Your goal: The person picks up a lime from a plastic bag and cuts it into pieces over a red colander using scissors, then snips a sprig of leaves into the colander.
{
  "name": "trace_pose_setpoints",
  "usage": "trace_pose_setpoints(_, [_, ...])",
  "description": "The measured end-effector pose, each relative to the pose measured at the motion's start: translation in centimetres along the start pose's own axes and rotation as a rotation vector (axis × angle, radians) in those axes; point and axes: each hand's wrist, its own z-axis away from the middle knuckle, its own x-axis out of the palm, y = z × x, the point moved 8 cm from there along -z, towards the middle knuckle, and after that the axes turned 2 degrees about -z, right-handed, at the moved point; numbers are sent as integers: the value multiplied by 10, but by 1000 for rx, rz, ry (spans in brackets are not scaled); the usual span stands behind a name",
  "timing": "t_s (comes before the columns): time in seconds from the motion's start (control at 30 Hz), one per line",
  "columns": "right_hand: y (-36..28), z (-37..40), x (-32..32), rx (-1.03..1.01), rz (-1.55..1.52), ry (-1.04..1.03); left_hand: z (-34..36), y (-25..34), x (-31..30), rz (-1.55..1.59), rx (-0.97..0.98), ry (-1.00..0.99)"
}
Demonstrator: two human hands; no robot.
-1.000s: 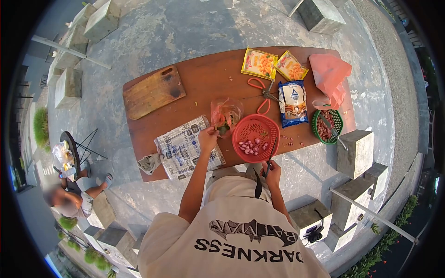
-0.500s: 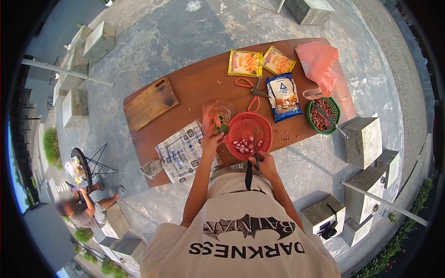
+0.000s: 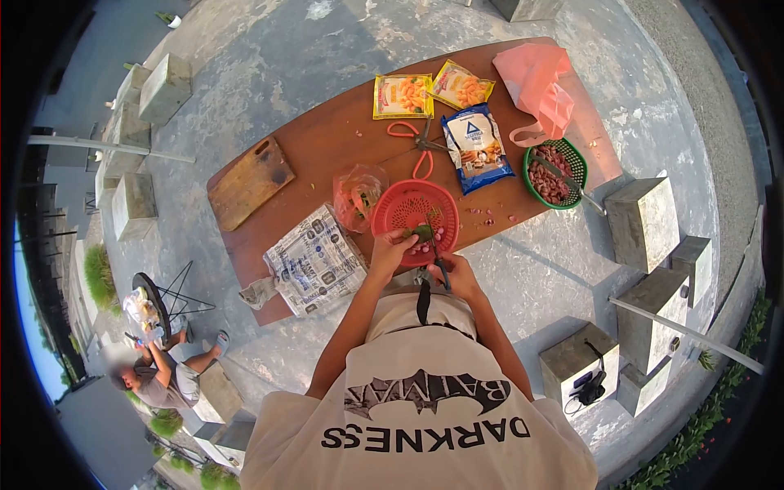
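My left hand [image 3: 394, 251] pinches a small dark green item [image 3: 423, 233] above the red basket [image 3: 398, 198], at its near left side. Wrapped round the dark handle of a knife [image 3: 438, 260] is my right hand [image 3: 459, 276], at the basket's near right rim. The blade points away from me, over the basket and close beside the green item. Small pinkish-purple shallots [image 3: 420, 247] lie in the basket, partly hidden by my left hand. A clear reddish plastic bag [image 3: 359, 196] with green and orange contents rests left of the basket.
On the brown table [image 3: 327, 139] are a cutting board [image 3: 250, 184], newspaper [image 3: 314, 260], red-handled scissors [image 3: 422, 143], yellow packets [image 3: 403, 95], a blue-white packet [image 3: 477, 147], a pink bag [image 3: 539, 86] and a green basket [image 3: 581, 175] of shallots. A person [image 3: 163, 380] sits at far left.
My left hand has moved from the plastic bag to over the red basket with the green item. The knife is now beside that item. The whole view has shifted slightly.
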Motion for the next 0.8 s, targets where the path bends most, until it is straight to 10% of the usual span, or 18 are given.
trace_pose_setpoints(0.8, [20,3,-22,-103,6,-87,6,-18,22,-56,43,58])
